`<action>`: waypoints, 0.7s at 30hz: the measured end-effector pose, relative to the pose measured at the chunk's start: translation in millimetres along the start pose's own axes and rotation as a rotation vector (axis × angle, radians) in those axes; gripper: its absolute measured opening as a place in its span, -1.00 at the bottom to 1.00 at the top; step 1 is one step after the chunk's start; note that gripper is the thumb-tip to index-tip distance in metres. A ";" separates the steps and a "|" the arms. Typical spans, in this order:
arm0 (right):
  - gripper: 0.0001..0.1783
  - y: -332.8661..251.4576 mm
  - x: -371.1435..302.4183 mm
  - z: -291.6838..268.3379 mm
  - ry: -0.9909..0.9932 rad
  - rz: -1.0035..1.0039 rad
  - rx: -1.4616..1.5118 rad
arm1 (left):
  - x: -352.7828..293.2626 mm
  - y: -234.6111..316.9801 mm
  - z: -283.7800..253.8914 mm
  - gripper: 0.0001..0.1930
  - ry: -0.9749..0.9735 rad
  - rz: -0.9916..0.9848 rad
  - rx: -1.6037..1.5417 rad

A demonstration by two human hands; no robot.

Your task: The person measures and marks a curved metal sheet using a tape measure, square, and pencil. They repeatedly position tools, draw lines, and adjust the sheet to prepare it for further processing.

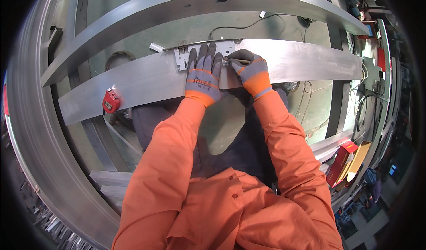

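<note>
A broad, silvery metal profile (306,60) lies across in front of me. On it rests a small pale metal plate (182,60) with holes and cut-outs, near its far edge. My left hand (205,75), in a grey and orange glove, lies flat over the plate, fingers stretched away from me. Close by on the right, my gloved right hand (252,70) is closed in a pinch around a thin pen-like tool (242,61). The tool's tip is at the plate's right end, partly covered by fingers. A red tape measure (111,101) sits toward the profile's left end.
Beyond the profile runs a second metal beam (133,23) with round holes. Dark rails (338,99) pass beneath both. Long profiles (37,117) are stacked along the left. A red box (341,163) stands at the right, and a black cable (244,27) trails over the floor.
</note>
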State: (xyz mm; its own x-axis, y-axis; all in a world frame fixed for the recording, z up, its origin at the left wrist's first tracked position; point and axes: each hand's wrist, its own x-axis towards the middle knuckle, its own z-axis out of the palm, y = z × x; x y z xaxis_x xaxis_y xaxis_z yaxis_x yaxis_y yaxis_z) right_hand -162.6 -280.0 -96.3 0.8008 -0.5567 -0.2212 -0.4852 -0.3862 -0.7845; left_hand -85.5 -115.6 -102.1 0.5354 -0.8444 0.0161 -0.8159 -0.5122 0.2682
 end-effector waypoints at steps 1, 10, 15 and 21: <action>-0.75 -2.6 6.6 -4.9 -0.055 0.035 -0.072 | -0.2 0.0 -0.3 0.11 -0.010 -0.005 0.003; -0.60 -40.9 51.3 -21.0 -0.337 0.086 -0.576 | -0.7 -2.0 0.2 -0.01 -0.063 -0.022 -0.039; -0.55 -65.6 54.5 -23.8 -0.407 0.162 -0.601 | -1.2 -2.1 -11.3 -0.11 -0.165 -0.016 0.027; -0.56 -52.1 57.3 -25.4 -0.376 0.129 -0.519 | -2.9 -3.4 -11.3 -0.03 -0.149 -0.006 0.031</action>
State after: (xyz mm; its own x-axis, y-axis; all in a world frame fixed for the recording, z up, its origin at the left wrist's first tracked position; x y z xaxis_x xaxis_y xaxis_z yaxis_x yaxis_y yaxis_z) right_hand -100.4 -310.5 -53.4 0.7473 -0.3636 -0.5562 -0.6170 -0.6905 -0.3775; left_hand -81.8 -109.7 -92.2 0.5036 -0.8542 -0.1291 -0.8204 -0.5197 0.2383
